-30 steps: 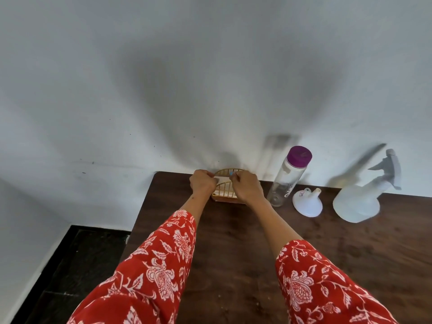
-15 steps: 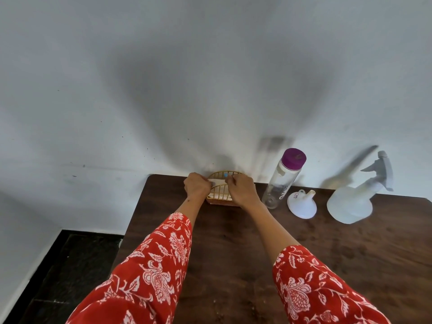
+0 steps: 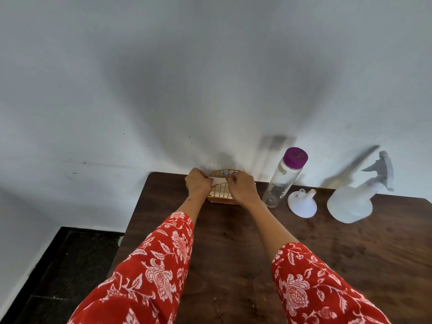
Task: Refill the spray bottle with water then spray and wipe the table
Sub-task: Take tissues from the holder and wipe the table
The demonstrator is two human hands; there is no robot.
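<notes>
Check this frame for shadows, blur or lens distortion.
Head view: a broad soft shadow falls on the wall; the water bottle and spray bottle cast slanted shadows on it; wide-angle distortion tilts both bottles outward; the table looks sharp.

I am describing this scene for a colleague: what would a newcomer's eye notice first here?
First, both hands, left hand and right hand, pinching a white tissue at the golden wire holder against the wall. To its right stand a clear bottle with purple cap, a white funnel and the spray bottle.
</notes>
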